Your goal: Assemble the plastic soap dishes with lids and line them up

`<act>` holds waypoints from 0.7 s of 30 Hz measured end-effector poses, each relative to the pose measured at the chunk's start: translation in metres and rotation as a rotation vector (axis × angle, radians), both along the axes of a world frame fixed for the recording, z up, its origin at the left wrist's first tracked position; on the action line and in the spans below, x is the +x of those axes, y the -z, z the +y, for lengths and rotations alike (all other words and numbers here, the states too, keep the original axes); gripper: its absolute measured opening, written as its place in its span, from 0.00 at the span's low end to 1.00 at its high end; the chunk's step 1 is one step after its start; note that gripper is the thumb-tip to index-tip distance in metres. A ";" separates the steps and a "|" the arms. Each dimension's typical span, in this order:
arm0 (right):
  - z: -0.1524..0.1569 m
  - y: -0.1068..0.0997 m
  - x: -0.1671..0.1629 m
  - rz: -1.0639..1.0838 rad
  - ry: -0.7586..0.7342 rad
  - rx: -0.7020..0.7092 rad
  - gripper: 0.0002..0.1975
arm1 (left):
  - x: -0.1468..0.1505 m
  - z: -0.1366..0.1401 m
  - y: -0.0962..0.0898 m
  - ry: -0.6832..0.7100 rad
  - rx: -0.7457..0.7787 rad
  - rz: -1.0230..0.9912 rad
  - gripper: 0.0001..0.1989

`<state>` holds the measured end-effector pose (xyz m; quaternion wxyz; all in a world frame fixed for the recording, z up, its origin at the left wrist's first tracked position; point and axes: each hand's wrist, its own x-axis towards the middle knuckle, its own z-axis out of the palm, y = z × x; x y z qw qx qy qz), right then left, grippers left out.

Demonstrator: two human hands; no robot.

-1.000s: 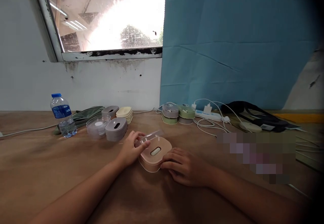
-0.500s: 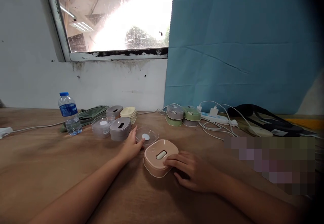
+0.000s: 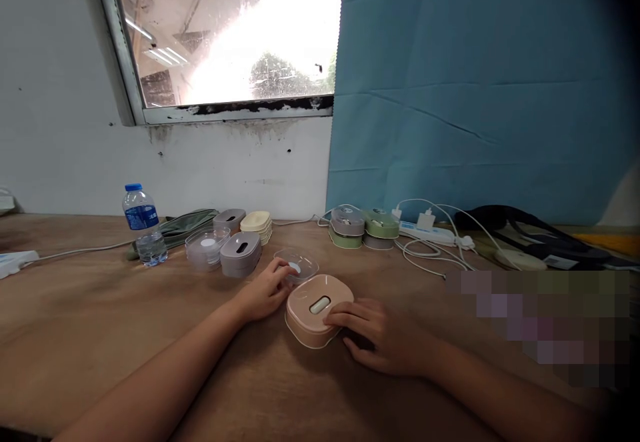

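Observation:
A pink plastic box (image 3: 306, 301) with a rounded lid sits on the table in front of me. A pale oval piece (image 3: 320, 305) fills the slot in its top. My right hand (image 3: 383, 337) rests its fingertips on the right part of this lid, fingers stretched and thumb apart. Just behind the box lies a shallow clear plastic tray (image 3: 309, 265) with a white round spot. My left hand (image 3: 267, 289) has its fingers bent over the tray's near left rim; the thumb is partly hidden.
Left of the tray stand grey slotted boxes (image 3: 241, 263), stacked cream pieces (image 3: 257, 221), more clear trays (image 3: 194, 249) and a water bottle (image 3: 151, 250). Grey and green boxes (image 3: 381, 223) are stacked behind. White cables (image 3: 425, 250) and a power strip (image 3: 435, 234) lie to the right.
My left hand's fingers have gone from stretched beside the clear tray to bent over its rim. The right hand stays on the pink box. The view has shifted slightly.

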<state>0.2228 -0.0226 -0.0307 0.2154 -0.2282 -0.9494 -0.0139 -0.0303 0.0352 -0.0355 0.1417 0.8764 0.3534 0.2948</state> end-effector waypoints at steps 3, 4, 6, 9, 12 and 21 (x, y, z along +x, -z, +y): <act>0.000 0.000 0.000 0.000 0.002 -0.002 0.19 | -0.003 0.002 -0.003 0.016 0.114 0.128 0.14; 0.000 0.000 0.001 0.000 0.001 0.003 0.18 | -0.004 0.002 -0.003 0.016 0.152 0.170 0.14; 0.000 0.000 0.002 -0.008 0.000 0.017 0.19 | -0.004 0.003 -0.005 0.000 0.217 0.235 0.14; 0.000 0.000 0.004 -0.027 0.001 0.036 0.19 | -0.003 0.003 -0.005 -0.035 0.272 0.273 0.13; 0.001 0.000 0.005 -0.047 0.010 0.053 0.18 | -0.002 0.004 -0.004 -0.050 0.298 0.263 0.14; 0.001 0.000 0.003 -0.037 0.017 0.055 0.17 | -0.001 0.009 0.001 -0.198 0.375 0.290 0.14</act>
